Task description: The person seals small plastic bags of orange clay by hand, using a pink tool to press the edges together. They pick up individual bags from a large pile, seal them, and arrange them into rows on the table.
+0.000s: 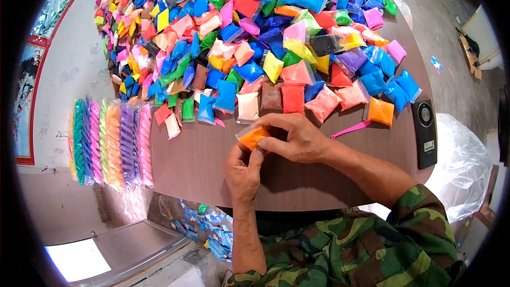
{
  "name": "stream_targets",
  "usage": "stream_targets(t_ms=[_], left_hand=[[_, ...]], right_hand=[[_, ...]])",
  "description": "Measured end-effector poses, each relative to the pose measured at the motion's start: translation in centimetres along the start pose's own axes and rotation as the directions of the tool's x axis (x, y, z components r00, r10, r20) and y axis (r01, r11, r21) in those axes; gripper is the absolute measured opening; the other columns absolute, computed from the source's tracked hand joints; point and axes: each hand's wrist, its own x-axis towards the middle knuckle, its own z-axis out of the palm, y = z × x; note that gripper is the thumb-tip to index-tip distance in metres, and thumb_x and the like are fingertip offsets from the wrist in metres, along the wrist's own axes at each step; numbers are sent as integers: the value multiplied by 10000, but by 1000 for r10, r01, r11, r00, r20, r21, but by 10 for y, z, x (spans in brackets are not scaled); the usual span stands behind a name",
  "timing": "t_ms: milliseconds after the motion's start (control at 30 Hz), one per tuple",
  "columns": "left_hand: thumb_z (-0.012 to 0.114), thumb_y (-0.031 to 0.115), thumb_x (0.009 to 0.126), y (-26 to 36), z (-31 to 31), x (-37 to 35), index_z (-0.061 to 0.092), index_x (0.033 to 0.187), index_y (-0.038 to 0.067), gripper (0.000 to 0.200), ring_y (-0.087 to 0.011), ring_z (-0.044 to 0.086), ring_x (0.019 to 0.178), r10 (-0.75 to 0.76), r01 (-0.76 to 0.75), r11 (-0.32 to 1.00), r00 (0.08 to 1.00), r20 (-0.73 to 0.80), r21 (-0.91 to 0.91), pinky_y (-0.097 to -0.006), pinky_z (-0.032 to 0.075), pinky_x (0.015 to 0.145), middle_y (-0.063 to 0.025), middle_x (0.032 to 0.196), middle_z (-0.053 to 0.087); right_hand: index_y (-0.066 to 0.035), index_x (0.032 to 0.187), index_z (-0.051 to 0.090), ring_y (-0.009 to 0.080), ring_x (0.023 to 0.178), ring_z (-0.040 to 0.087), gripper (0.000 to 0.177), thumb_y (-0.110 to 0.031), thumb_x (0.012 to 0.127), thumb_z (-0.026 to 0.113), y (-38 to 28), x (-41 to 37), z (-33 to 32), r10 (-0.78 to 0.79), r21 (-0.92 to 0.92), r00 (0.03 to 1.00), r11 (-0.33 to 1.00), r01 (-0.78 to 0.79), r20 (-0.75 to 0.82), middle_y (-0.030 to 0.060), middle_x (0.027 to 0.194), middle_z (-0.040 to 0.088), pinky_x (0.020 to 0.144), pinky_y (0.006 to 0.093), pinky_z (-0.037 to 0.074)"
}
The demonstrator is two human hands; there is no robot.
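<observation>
Over the table (191,170), both hands (243,172) (297,138) together pinch an orange packet (252,137), and the black device (423,127) bears an illegible label (428,145).

A black device (425,135) with a round silver-rimmed face lies at the right edge of the bench (186,172). Just beyond that edge, crumpled clear plastic sheeting (461,167) bulges. At far right, brown cardboard (471,56) and a small blue scrap (436,64) lie on the grey floor (419,26). Far left, red-framed panels (33,82) line a pale, scuffed wall (87,37). Near left, a grey surface (130,244) borders a glaring white patch (78,260), perhaps reflected light.
</observation>
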Motion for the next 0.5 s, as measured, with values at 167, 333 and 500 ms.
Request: stream_targets(t_ms=[167, 333, 500], left_hand=[[769, 234, 1044, 2, 2, 1, 693, 1280, -17, 352, -122, 701, 1022, -18, 16, 993, 1000, -13, -120, -283, 574, 940, -66, 1131, 743], [745, 220, 1068, -3, -1, 2, 699, 1259, -25, 314, -118, 689, 1008, -18, 16, 998, 999, -33, -63, -268, 568, 927, -65, 1120, 736], [733, 212, 1082, -8, -2, 0, 703, 1264, -24, 299, -118, 687, 1002, 22, -22, 1000, 998, -52, 1, -259, 568, 914, -65, 1114, 735]], right_hand=[[28, 1256, 709, 168, 974, 735, 311, -95, 978, 773, 5, 0, 1, 85, 133, 995, 988, -77, -55, 142, 1043, 768, 879, 322, 585], [64, 1242, 696, 205, 956, 765, 338, -113, 967, 783, 9, 0, 3, 17, -48, 998, 999, -20, -59, 185, 1008, 776, 862, 333, 599], [65, 1241, 696, 222, 896, 770, 361, -149, 965, 785, 7, 0, 3, 28, -60, 998, 998, -32, -60, 197, 982, 775, 804, 358, 605]])
